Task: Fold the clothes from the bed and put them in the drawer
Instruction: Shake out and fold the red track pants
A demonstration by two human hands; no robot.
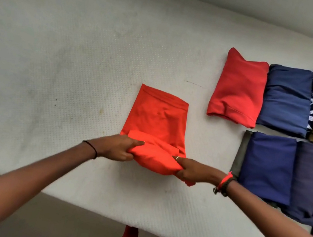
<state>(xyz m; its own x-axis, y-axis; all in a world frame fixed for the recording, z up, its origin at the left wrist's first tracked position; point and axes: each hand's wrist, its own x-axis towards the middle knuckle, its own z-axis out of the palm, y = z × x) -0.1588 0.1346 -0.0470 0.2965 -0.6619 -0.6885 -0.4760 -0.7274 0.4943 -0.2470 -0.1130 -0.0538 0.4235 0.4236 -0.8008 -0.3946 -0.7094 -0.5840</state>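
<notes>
Lying near the mattress's front edge, the orange cloth has bare mattress to its left and beyond it; on its right, apart, sit a folded red piece and blue stacks. The left hand and right hand each pinch the cloth's near end, fingers curled tight on bunched fabric, that end lifted and rolled. The mattress is white, dotted, and faintly stained.
</notes>
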